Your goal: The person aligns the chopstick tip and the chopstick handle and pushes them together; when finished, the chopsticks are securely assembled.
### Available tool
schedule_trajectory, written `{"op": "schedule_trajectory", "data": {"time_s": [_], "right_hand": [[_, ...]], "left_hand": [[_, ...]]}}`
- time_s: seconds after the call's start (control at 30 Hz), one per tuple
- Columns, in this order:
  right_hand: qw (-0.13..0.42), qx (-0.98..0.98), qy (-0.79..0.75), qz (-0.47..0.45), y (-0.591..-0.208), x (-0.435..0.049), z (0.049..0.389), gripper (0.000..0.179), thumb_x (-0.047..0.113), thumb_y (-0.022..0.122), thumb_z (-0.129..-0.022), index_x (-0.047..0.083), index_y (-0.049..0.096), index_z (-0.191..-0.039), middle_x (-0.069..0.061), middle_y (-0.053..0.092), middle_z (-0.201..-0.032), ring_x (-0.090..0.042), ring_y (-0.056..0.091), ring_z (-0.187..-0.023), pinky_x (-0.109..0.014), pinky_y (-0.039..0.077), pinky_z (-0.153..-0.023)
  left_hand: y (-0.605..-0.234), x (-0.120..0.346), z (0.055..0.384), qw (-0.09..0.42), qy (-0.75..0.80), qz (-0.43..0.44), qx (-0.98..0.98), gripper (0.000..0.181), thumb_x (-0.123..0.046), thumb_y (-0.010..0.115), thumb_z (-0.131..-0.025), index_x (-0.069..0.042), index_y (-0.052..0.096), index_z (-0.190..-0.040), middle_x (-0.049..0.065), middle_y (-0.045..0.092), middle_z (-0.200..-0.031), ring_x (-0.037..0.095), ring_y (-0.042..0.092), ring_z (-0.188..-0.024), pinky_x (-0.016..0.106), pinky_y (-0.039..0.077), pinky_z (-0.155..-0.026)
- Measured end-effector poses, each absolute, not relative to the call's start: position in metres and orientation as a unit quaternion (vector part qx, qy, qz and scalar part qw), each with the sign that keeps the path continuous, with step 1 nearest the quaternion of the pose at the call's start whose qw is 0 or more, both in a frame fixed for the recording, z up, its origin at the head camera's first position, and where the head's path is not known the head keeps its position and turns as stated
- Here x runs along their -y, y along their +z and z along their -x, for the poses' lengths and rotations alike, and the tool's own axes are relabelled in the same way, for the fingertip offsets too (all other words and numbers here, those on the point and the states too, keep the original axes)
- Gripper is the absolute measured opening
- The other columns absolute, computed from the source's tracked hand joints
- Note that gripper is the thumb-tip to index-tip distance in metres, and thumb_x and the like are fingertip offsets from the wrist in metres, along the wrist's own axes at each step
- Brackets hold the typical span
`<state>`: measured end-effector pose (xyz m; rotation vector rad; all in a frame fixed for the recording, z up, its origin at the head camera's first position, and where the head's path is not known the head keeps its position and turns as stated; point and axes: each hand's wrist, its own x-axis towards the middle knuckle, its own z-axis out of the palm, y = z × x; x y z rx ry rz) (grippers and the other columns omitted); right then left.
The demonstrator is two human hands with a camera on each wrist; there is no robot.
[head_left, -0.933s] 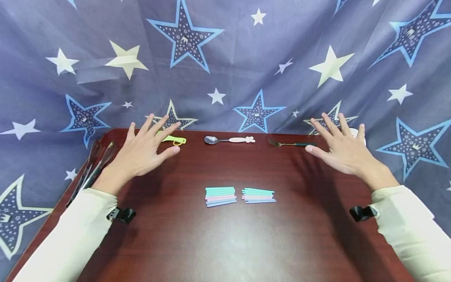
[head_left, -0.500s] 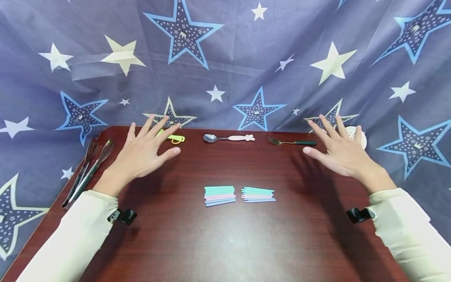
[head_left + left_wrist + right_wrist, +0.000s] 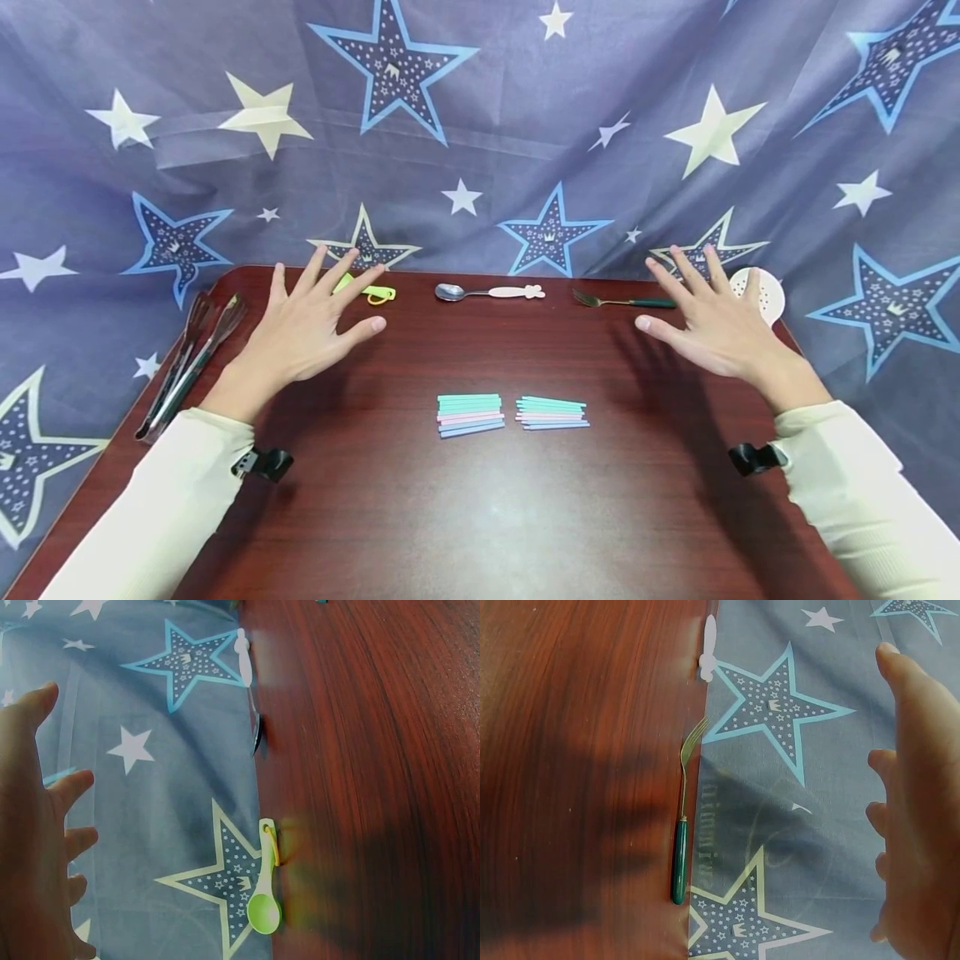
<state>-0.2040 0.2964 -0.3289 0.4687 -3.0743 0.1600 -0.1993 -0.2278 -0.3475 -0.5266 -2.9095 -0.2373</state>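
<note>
Both hands hover over the table with fingers spread, holding nothing. My left hand (image 3: 307, 325) overlaps the green measuring spoon (image 3: 264, 900) in the head view; in the left wrist view that spoon shows whole, with a yellow loop at its handle. Near my right hand (image 3: 716, 325) lies a fork (image 3: 681, 825) with a dark green handle. A white perforated round thing (image 3: 767, 296) is partly hidden behind the right fingers. Between the hands, a metal spoon (image 3: 491, 292) with a white bunny-shaped handle end lies at the back edge.
Two rows of pastel sticks, a left bundle (image 3: 470, 415) and a right bundle (image 3: 552, 413), lie mid-table. Metal tongs (image 3: 187, 367) rest by the left edge. A star-patterned curtain (image 3: 480, 125) hangs behind the dark red table (image 3: 480, 517).
My right hand has drifted slightly left, uncovering more of the white perforated thing. The left hand stays nearly still. The head view has shifted a little, showing more of the tongs.
</note>
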Motion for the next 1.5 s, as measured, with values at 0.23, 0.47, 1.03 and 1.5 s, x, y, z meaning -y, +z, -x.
{"op": "schedule_trajectory", "data": {"time_s": [0.23, 0.47, 1.03, 1.5], "right_hand": [[0.018, 0.987, 0.051, -0.152, -0.330, -0.291, 0.205, 0.084, 0.072, 0.044, -0.098, 0.038, 0.008, -0.166, -0.004, 0.004, -0.176, -0.043, -0.012, -0.160, -0.088, -0.008, -0.108], [0.022, 0.986, 0.048, -0.155, -0.332, -0.288, 0.202, 0.084, 0.072, 0.045, -0.098, 0.037, 0.009, -0.166, -0.003, 0.003, -0.176, -0.043, -0.012, -0.160, -0.088, -0.007, -0.107], [0.029, 0.976, 0.099, -0.189, -0.381, -0.244, 0.187, 0.088, 0.070, 0.054, -0.095, 0.030, 0.020, -0.166, -0.006, 0.016, -0.175, -0.042, 0.008, -0.161, -0.080, 0.010, -0.115], [-0.005, 0.950, 0.209, -0.231, -0.426, -0.208, 0.167, 0.070, 0.057, 0.060, -0.099, 0.020, 0.043, -0.157, -0.011, 0.039, -0.163, -0.035, 0.037, -0.151, -0.062, 0.032, -0.119]], "left_hand": [[-0.349, 0.229, 0.200, 0.085, -0.074, 0.167, 0.979, 0.075, -0.074, 0.044, -0.097, -0.044, 0.023, -0.163, 0.005, 0.020, -0.174, 0.042, 0.004, -0.162, 0.084, -0.002, -0.114], [-0.351, 0.227, 0.198, 0.083, -0.070, 0.165, 0.980, 0.077, -0.074, 0.043, -0.097, -0.040, 0.025, -0.163, 0.006, 0.020, -0.174, 0.043, 0.006, -0.161, 0.082, -0.001, -0.115], [-0.388, 0.190, 0.178, 0.065, -0.159, 0.147, 0.974, 0.068, -0.066, 0.048, -0.100, -0.036, 0.037, -0.160, 0.011, 0.031, -0.169, 0.041, 0.018, -0.159, 0.073, 0.019, -0.117], [-0.432, 0.148, 0.160, 0.037, -0.328, 0.135, 0.934, 0.043, -0.033, 0.064, -0.099, -0.023, 0.064, -0.140, 0.007, 0.059, -0.146, 0.036, 0.049, -0.140, 0.065, 0.036, -0.108]]}}
